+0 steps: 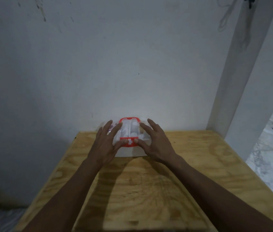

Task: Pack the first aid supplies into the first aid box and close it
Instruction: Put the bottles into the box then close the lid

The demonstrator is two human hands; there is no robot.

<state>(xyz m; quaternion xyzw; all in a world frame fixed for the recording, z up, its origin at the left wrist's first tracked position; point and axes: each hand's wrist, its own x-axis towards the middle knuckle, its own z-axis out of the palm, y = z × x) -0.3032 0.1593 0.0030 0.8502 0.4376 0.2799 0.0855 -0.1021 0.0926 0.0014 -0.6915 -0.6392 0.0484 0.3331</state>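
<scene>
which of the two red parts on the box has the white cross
The red latch at the box's near edge, under both thumbs; the red handle at the far edge is plain.

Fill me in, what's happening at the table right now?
A person has both hands on a clear first aid box at the far edge of a plywood table. The left hand and right hand spread over the lid, thumbs on the red latch. Pale supplies show through the lid, none loose on the table. Whether the latch is fastened is unclear.
</scene>
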